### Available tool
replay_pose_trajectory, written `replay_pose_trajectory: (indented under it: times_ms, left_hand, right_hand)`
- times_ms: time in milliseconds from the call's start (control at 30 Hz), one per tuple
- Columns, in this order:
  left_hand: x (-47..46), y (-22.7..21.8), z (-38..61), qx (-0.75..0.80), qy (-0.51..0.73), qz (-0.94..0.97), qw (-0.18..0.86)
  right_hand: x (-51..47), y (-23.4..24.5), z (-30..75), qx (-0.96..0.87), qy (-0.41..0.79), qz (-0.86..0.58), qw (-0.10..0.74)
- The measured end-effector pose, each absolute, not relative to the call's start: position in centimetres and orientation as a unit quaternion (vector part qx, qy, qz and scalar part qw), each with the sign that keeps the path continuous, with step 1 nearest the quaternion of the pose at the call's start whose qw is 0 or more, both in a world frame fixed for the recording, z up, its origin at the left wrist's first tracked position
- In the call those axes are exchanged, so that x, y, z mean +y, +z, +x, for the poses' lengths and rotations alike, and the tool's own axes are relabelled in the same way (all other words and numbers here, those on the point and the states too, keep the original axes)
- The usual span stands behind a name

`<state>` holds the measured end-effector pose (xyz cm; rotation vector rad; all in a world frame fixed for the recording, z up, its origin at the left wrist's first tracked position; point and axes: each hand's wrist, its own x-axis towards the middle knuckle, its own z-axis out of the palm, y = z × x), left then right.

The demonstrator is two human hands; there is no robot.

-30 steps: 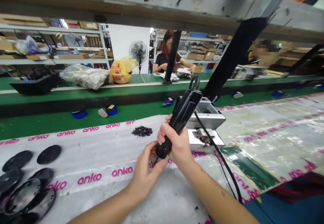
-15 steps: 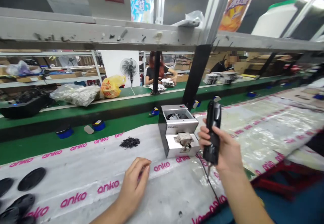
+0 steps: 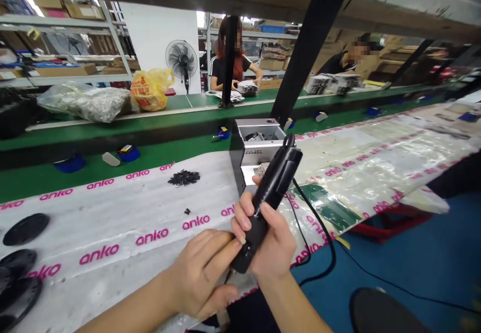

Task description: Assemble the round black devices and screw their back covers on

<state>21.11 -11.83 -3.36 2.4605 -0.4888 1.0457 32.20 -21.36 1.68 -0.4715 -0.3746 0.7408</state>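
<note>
A black electric screwdriver [image 3: 272,192] is clamped at a tilt in the right hand [image 3: 270,240], with its black cable [image 3: 323,237] looping down past the table edge. The left hand [image 3: 201,273] is held against the right, and its fingers [image 3: 221,240] are curled close to the tool's lower end. Just behind the tool stands a metal screw feeder [image 3: 255,145], its open hopper holding dark parts. Small black screws [image 3: 184,177] are heaped on a glossy white sheet [image 3: 112,253] printed with pink "anko" lettering, and flat round black discs [image 3: 25,229] lie to the left. Round blue dishes [image 3: 130,153] are set on a green conveyor [image 3: 33,180], and a clear plastic bag [image 3: 84,105] of grey pieces is laid beyond, beside a bulging yellow bag [image 3: 150,90].
</note>
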Motion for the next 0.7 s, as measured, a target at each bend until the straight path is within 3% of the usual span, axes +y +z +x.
replay_pose_trajectory:
  times_ms: [200, 700]
  left_hand:
    - [-11.5, -4.2, 20.5, -0.109, 0.387, 0.886, 0.232]
    - [-11.2, -4.9, 20.5, -0.053, 0.414, 0.845, 0.334]
  right_hand:
    - [-20.6, 1.9, 31.8, -0.217, 0.309, -0.309, 0.873]
    - [-19.6, 2.0, 31.8, -0.208, 0.332, -0.327, 0.860]
